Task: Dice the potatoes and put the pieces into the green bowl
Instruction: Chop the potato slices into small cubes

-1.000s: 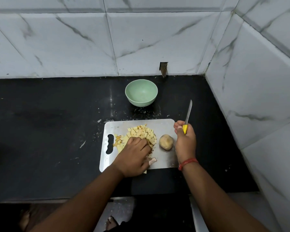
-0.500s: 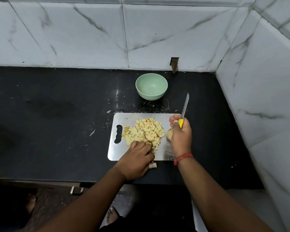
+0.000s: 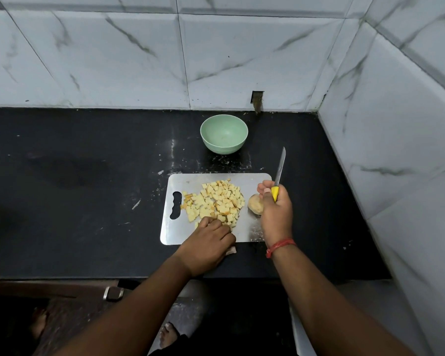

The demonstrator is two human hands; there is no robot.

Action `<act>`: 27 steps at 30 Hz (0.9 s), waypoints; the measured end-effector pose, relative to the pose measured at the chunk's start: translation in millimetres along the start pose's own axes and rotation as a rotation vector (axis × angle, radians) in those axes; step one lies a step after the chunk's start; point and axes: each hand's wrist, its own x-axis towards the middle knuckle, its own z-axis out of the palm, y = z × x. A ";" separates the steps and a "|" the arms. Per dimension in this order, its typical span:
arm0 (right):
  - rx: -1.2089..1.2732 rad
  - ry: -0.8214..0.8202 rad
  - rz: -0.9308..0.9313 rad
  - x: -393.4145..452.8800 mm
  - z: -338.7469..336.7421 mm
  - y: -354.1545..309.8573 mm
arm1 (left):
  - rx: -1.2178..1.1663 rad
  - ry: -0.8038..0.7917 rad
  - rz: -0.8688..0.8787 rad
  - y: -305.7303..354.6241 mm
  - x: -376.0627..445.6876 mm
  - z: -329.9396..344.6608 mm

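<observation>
The left hand [image 3: 208, 242], fingers curled, rests on the near edge of the diced potato pile [image 3: 214, 201] on the steel board [image 3: 252, 231]. The right hand [image 3: 275, 209] grips a yellow-handled knife [image 3: 278, 173], blade up, beside a whole potato [image 3: 254, 204]. The green bowl [image 3: 224, 133] sits beyond the board; open black counter [image 3: 75, 176] stretches left.

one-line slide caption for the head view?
Left hand at diced potato pile on steel board; right hand holds knife; green bowl empty.

Cutting board [image 3: 249, 179] on counter [image 3: 88, 201] | diced pieces [image 3: 216, 199] on board centre | whole potato [image 3: 254, 204] right of pieces | bowl [image 3: 224, 134] behind board, on counter.
</observation>
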 end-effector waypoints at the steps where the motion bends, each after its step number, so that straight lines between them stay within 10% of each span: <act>1: 0.002 0.004 0.003 -0.4 -1.0 0.8 | 0.001 -0.002 0.002 0.3 0.1 0.6; 27: -0.014 -0.009 -0.009 -4.7 -10.4 -6.4 | 0.150 0.000 0.004 14.8 -8.7 0.3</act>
